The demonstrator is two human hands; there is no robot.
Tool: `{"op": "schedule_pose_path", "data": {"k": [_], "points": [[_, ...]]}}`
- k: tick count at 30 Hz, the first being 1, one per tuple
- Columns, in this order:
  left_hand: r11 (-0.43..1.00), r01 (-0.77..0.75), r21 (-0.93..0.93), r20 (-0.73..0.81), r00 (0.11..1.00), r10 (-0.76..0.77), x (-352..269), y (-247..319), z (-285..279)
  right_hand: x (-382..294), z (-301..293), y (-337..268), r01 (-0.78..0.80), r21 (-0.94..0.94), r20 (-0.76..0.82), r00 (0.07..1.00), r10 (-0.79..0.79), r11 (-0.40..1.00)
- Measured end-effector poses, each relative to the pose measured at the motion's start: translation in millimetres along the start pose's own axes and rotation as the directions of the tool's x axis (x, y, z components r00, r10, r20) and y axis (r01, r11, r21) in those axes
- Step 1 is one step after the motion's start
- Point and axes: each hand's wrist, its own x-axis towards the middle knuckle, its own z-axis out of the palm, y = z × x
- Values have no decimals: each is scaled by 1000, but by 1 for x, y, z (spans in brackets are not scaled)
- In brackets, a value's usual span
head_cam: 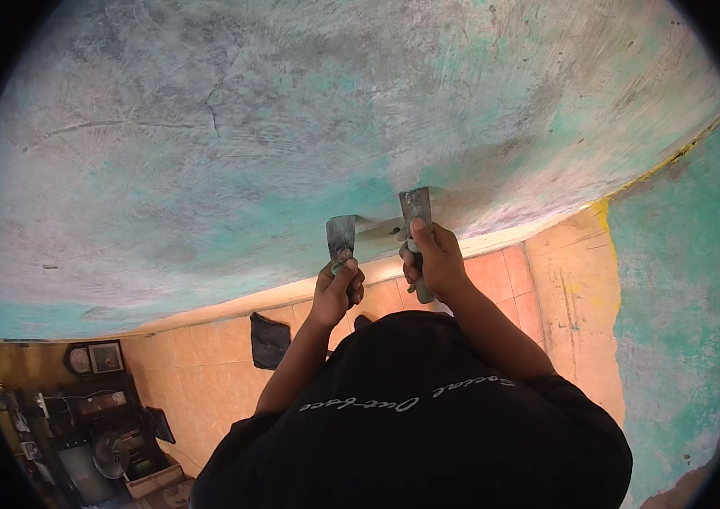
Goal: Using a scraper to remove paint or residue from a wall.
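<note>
In front of me rises a plastered wall (283,146) with worn turquoise, grey and whitish paint and fine cracks. My left hand (334,289) grips a putty knife (341,234), its blade pointing up close to the wall. My right hand (439,257) is closed around a second putty knife (416,203), thumb on the lower blade. That blade sits slightly higher, with its tip at or very near the wall; contact is hard to tell. Both blades look smeared with grey residue. A small dark hole (396,231) shows in the wall between the two knives.
Below lies an orange tiled floor (214,347) with a black cloth or bag (270,341) on it. A side wall (678,305) with turquoise and yellow paint stands at right. At lower left are a dark shelf unit (67,407), a fan (110,455) and a framed picture (106,357).
</note>
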Motion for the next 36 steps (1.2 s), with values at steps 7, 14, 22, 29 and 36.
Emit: {"op": "schedule_pose_path", "data": {"k": [7,14,22,29,36], "points": [[1000,15,-1,-6,1000,-15,-1,-1,-3,1,-3,7,14,-10,5,1000,-14,1000],[1000,20,9,9,1000,-20,0,0,-4,0,0,3,39,-19,-15,999,-39,999],[1000,24,13,17,1000,-24,0,1,-2,0,-1,4,16,12,7,1000,-16,1000],[1000,22,18,8,1000,-22,-1,1,-4,-5,3,0,-16,57,-8,1000,16,998],[1000,21,22,4,1000,-21,-2,2,-2,-2,2,1,-16,80,21,1000,14,997]]}}
